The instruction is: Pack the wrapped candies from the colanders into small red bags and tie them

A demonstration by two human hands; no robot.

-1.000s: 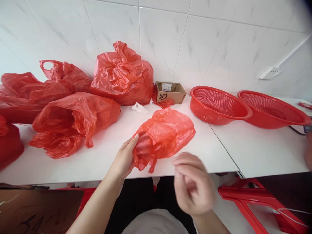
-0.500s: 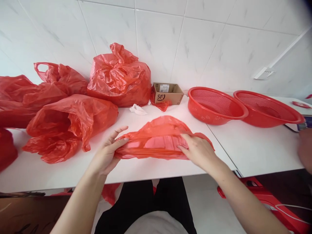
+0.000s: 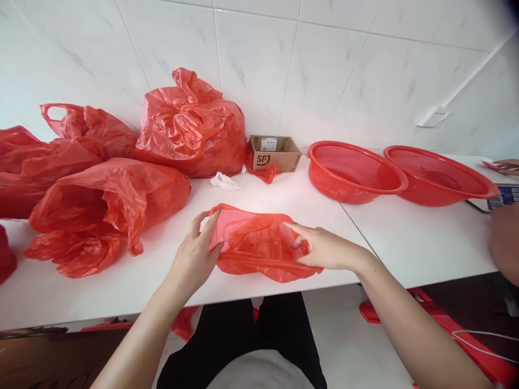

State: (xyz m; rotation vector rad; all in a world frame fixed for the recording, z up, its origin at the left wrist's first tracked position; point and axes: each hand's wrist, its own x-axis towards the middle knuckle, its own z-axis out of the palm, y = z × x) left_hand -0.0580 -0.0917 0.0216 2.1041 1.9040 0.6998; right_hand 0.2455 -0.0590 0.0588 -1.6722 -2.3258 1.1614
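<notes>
A thin red plastic bag (image 3: 259, 243) lies near the front edge of the white table, its mouth spread wide and facing up. My left hand (image 3: 197, 248) grips the bag's left rim between thumb and fingers. At the opposite side, my right hand (image 3: 318, 246) is closed on the right rim, with some fingertips hidden in the folds. Between the two hands the crumpled inside of the bag shows, with no contents visible.
Several filled red bags, one of them a large bag (image 3: 192, 132), crowd the left and back. A cardboard box (image 3: 279, 160) stands by the wall beside a crumpled tissue (image 3: 225, 182). Two red colanders (image 3: 357, 189) sit at right, near a scale (image 3: 503, 197) and another person's hand (image 3: 506, 166).
My right hand has come from free in front of the table onto the bag's right side. The bag, first bunched up, is now stretched open between both hands.
</notes>
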